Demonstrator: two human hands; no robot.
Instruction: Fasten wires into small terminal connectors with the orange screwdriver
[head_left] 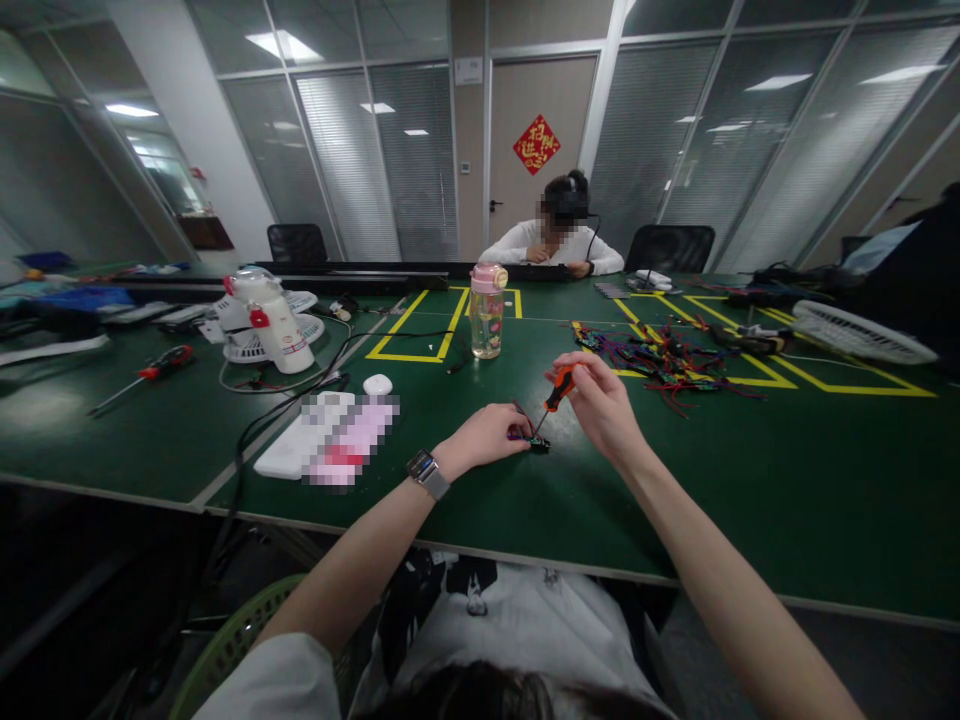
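Note:
My left hand [491, 433] rests on the green table [750, 480] and pinches a small dark electronic part [537, 443] with short wires. My right hand [596, 400] grips a small screwdriver [558, 391] with an orange and black handle, tilted so that its tip meets the part. A watch sits on my left wrist. Both hands are close together near the table's front middle.
A pile of coloured wires [664, 360] lies beyond my right hand. A pink-lidded bottle [487, 312] stands behind. A white fan [266, 320], a red-handled screwdriver [142, 375], a white mouse [377, 384] and cables lie left. Another person [555, 240] sits across.

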